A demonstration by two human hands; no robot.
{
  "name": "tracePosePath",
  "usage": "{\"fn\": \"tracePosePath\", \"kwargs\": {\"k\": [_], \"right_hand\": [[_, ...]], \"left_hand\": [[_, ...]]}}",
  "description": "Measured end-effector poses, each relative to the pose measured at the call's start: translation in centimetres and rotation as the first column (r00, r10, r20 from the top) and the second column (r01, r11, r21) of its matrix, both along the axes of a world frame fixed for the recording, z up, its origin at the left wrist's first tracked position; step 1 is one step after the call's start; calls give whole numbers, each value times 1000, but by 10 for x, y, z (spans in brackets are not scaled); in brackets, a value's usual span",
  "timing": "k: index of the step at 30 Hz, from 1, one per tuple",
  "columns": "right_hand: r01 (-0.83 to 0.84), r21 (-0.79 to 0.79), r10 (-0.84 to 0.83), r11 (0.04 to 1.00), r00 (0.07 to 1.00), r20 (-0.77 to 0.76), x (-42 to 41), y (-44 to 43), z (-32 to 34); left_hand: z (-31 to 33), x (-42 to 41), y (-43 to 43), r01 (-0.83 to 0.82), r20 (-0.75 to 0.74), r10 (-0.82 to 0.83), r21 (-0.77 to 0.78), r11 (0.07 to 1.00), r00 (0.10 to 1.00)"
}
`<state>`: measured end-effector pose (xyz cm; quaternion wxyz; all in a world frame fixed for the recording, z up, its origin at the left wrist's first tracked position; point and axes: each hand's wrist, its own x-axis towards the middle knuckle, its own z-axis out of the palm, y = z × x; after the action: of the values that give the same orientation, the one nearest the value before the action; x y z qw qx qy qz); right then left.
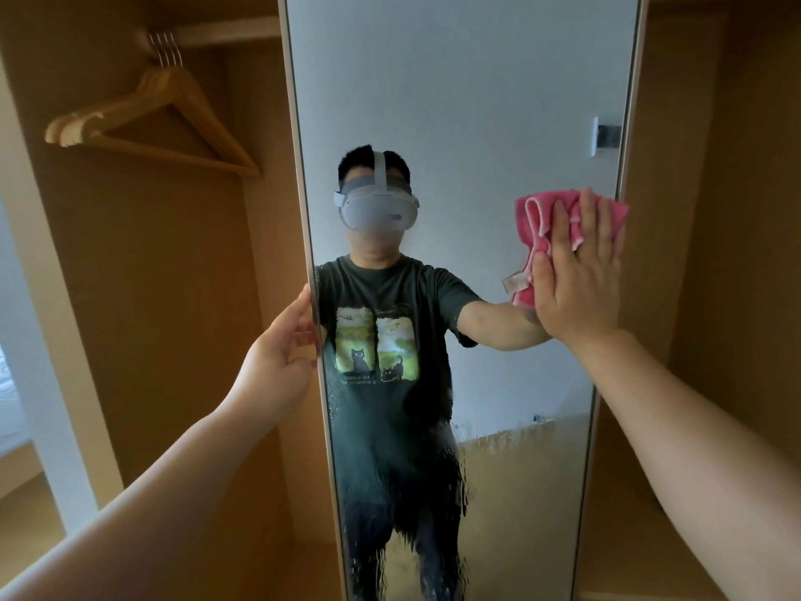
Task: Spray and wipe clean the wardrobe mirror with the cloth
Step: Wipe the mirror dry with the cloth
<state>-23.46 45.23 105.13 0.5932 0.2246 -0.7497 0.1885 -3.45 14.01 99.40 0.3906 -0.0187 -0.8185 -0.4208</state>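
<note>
A tall, narrow mirror [455, 101] fills the middle of the frame, standing inside a wardrobe [173, 297] of light brown wood panels. Its upper part looks hazy but even; the lower part carries wet streaks [390, 492] and runs of droplets that distort the reflection. A small metallic fitting [607, 134] shows near the mirror's right edge.

In the upper left of the frame a bunch of wooden hangers [151, 119] hangs from a rail [225, 30]; four hooks can be counted. There is one cloth [537, 219], pink and crumpled, and two bare hands.

The left hand [277, 353], at centre left, has its grip clamped on the mirror's left edge: the thumb lies along the front of the frame and the fingers curl behind it. The right hand [581, 275], at centre right, has its grip spread flat, fingers straight and pointing up, pressing the cloth against the glass close to the mirror's right edge. The cloth sticks out above and to the left of the palm.
</note>
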Motion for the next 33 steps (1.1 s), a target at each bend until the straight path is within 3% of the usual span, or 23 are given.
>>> {"fn": "tracePosePath", "kwargs": {"k": [10, 23, 33], "right_hand": [[-12, 18, 13, 1000, 1000, -15, -2, 1, -37], [-39, 72, 31, 997, 994, 107, 3, 3, -158], [-75, 81, 68, 994, 995, 78, 7, 7, -160]], "left_hand": [[2, 5, 6, -21, 12, 21, -33, 999, 1000], [4, 11, 17, -35, -1, 35, -84, 996, 999], [-3, 13, 29, -40, -30, 39, -67, 997, 999]]}}
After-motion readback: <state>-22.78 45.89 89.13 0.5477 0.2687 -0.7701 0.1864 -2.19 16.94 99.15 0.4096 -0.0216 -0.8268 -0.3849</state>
